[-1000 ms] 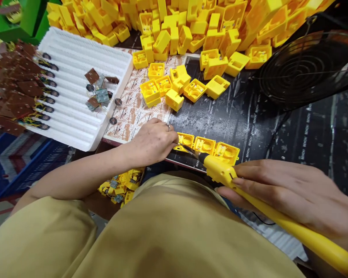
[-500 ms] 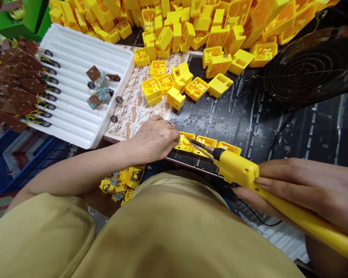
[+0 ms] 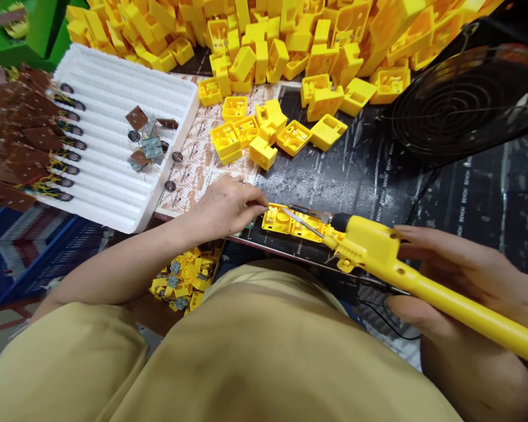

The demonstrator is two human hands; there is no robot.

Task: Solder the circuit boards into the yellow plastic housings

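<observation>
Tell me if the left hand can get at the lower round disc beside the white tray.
Likely yes: the lower disc lies uncovered near the left hand, with nothing standing between them. The fingers are by the row of yellow casings, though, so they would have to leave that first.

The right hand [image 3: 470,264] holds a soldering tool [image 3: 376,240] over yellow casings [image 3: 276,220] near the left hand [image 3: 231,205].

White capital lettering [image 3: 465,190] on the black bench [image 3: 356,170] reads "BENCH", with what looks like a slanting stroke after it, repeated in lines across the surface, while the dark markings on the brown-patterned sheet [image 3: 198,170] are too small to make out.
</observation>
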